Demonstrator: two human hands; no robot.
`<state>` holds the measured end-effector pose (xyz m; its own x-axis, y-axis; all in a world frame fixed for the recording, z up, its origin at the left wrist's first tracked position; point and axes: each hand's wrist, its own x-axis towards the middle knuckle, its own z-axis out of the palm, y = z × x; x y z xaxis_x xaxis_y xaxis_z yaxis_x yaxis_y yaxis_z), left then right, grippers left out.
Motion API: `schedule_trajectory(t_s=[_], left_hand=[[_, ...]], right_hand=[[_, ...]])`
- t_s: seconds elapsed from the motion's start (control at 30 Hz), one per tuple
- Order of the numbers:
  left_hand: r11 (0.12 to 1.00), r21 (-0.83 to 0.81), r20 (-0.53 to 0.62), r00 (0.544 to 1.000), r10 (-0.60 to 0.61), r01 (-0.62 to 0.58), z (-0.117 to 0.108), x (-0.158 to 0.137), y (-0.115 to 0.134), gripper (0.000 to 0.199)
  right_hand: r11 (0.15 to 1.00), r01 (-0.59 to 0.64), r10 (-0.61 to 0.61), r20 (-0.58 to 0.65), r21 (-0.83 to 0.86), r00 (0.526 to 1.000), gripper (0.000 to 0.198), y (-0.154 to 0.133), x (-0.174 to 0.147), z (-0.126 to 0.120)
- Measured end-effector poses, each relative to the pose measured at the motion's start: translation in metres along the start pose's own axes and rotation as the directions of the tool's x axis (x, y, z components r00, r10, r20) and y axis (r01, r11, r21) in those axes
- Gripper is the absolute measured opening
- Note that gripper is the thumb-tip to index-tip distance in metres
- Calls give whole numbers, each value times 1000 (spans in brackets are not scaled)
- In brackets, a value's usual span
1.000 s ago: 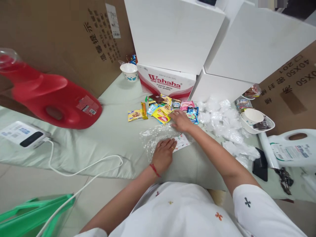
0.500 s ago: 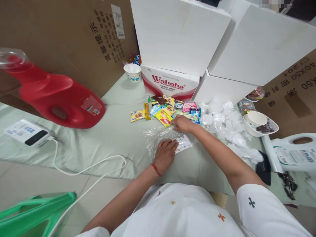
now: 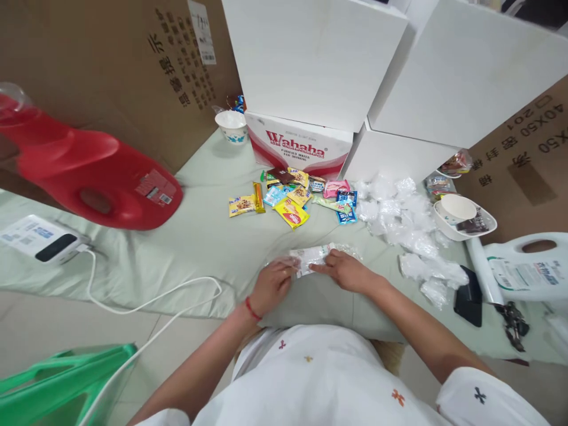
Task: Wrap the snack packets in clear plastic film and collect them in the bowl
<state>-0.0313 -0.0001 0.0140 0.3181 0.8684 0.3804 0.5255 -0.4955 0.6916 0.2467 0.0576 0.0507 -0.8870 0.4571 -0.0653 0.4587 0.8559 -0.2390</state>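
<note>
Head view: two bare hands at work near the edge of a table under a pale green cloth (image 3: 208,242). Between them, flat on the cloth, a white packet (image 3: 306,255) with faint print, wrapped about with clear film (image 3: 349,250) that spreads out past its right end.

Left hand (image 3: 272,286): at the packet's left end, fingers bunched, pinching the film there. Red cord bracelet (image 3: 252,309) on that wrist.

Right hand (image 3: 348,271): over the packet's right part, index finger stretched along its face, the other fingers curled in. From where I stand I cannot tell whether the thumb grips anything underneath.

Far of the hands: a loose heap of snack packets, a yellow wafer packet (image 3: 290,213) nearest. Left of the heap, a yellow cookie packet (image 3: 242,205) with a gold bar (image 3: 258,198) touching it. Right of the heap, a spread of crumpled clear bags (image 3: 399,216).

Behind the snacks, a Wahaha box (image 3: 297,145), larger white boxes above it. Far left, a red jug (image 3: 102,177); nearer, a white device (image 3: 39,239) with its cable (image 3: 151,306) trailing off the near edge. Right side: a white tray (image 3: 488,229) holding a bowl (image 3: 459,207), and a white jug (image 3: 528,272).
</note>
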Motion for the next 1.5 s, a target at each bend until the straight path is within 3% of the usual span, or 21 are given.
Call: schedule_trajectory(t_s=[0.07, 0.13, 0.17, 0.2, 0.23, 0.3, 0.43, 0.53, 0.63, 0.73, 0.77, 0.87, 0.93, 1.07, 1.17, 1.23, 1.27, 1.37, 1.4, 1.43, 1.5], left_hand=[[982, -91, -226, 957, -183, 166, -20, -7, -3, 26], [917, -140, -444, 805, -395, 373, -35, -3, -8, 24], [874, -133, -497, 732, -466, 467, -38, 3, -11, 27], [834, -103, -507, 693, -513, 542, -38, 11, -15, 33], [803, -48, -476, 693, -542, 595, -36, 20, -18, 36], [781, 66, -344, 749, -567, 621, -25, 32, -21, 33], [811, 283, -86, 856, -510, 512, -5, 27, -19, 25], [811, 333, -51, 868, -494, 481, -8, 11, -15, 19], [800, 333, -78, 860, -504, 499, -13, 4, -10, 20], [825, 309, -62, 875, -479, 473, -15, 5, -1, 14], [826, 303, -49, 874, -484, 475, -15, 7, 3, 13], [786, 291, -22, 825, -565, 546, -17, 15, 12, 13], [754, 238, -31, 780, -625, 613, -17, 25, 16, 15], [702, -96, 32, 707, -706, 706, -2, 50, 22, 21], [728, -167, 95, 746, -659, 665, 18, 63, 25, 33], [779, -107, 71, 787, -613, 617, 27, 66, 26, 33], [796, -82, 55, 800, -598, 600, 30, 66, 26, 31], [834, -9, 23, 834, -551, 551, 33, 62, 26, 28], [847, 37, 9, 848, -531, 530, 33, 61, 26, 29], [856, 93, -9, 860, -511, 509, 34, 60, 26, 29], [857, 203, -56, 880, -472, 473, 35, 60, 25, 28]], right_hand=[[999, -31, 32, -26, 14, 999, 61, -1, 0, 6], [998, -56, 57, -48, 29, 997, 62, -2, 0, 9], [997, -65, 67, -54, 34, 996, 63, -3, 0, 10], [997, -73, 75, -59, 36, 995, 64, -4, -1, 11], [996, -81, 83, -66, 35, 994, 64, -6, -1, 11], [995, -93, 96, -87, 42, 992, 61, -9, -5, 11], [982, -85, 112, -164, 166, 980, 45, -5, -32, 11], [946, -152, 224, -237, 286, 945, 38, 8, -68, 10], [887, -308, 417, -312, 343, 853, 39, 18, -93, 5], [829, -444, 556, -411, 341, 723, 41, 11, -82, -4], [831, -444, 553, -420, 334, 719, 42, 4, -70, -5], [879, -375, 459, -309, 295, 833, 40, -19, -21, -2], [884, -395, 447, -199, 252, 872, 38, -31, 7, 7], [869, -442, 482, -176, 222, 859, 39, -38, 27, 27], [885, -322, 417, -268, 336, 868, 39, -34, 12, 33], [837, -274, 471, -369, 473, 801, 34, -27, -4, 30], [793, -307, 557, -421, 527, 716, 33, -22, -12, 28], [594, -566, 802, -476, 571, 361, 36, -4, -24, 21], [528, -649, 840, -451, 548, 303, 43, 2, -24, 21], [484, -709, 865, -405, 513, 296, 50, 6, -22, 21], [457, -763, 888, -287, 457, 360, 44, 13, -15, 24]])
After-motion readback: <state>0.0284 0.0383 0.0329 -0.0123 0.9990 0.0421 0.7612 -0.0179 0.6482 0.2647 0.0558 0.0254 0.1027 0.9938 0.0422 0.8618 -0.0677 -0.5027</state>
